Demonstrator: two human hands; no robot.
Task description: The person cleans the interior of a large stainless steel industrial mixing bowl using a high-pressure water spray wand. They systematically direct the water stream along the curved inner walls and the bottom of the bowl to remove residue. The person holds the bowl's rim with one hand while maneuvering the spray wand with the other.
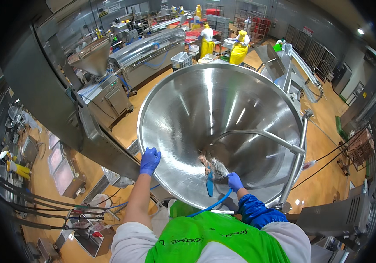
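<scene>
A large conical stainless-steel hopper [181,108] opens in front of me. My left hand [150,161], in a blue-violet glove, is closed over its near-left rim. In my right hand [235,182], gloved the same way, is a blue hose [219,201] that trails back over the near rim. A pale spray of water [219,167] runs from that hand toward the hopper's bottom. Left of the spray, a blue plastic blade, apparently a scraper [210,185], lies against the inner wall. Pinkish meat residue [204,162] sits at its upper end, near the dark bottom.
A bent steel mixer arm [260,132] reaches into the hopper from a tubular frame [296,164] on the right. A steel column [59,95] stands at left, near tubs of pink meat [63,167]. Workers in yellow aprons [207,44] stand beyond the hopper.
</scene>
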